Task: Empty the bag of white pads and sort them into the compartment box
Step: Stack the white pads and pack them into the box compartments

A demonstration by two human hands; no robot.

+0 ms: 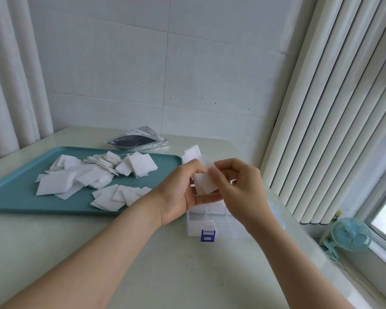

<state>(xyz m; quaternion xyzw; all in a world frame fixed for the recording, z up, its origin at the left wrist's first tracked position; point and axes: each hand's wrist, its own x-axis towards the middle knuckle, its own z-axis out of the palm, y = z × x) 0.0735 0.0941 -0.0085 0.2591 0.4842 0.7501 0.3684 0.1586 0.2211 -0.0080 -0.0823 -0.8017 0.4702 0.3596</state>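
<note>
Now | both hands over box (212,221) | left hand (183,192) and right hand (241,186) fingers pinch small pad stack (206,182) | pads light, soft, slippery: grip edges | rest on tray (20,197), bag (138,141) empty-looking on worktop (165,264)

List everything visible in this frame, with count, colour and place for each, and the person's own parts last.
tray: one, teal, left on the table.
loose pads: many, white, scattered in heaps on the tray; count unclear.
bag: one, silver with a dark opening, lying behind the tray.
compartment box: one, clear with a blue latch, under the hands; some pads inside.
held pads: small white stack, between both hands above the box.
table: one, pale.
fan: one, light blue, on the windowsill at right.
blinds: white vertical slats, right.
left hand: gripping the stack.
right hand: pinching the stack's top.
</note>
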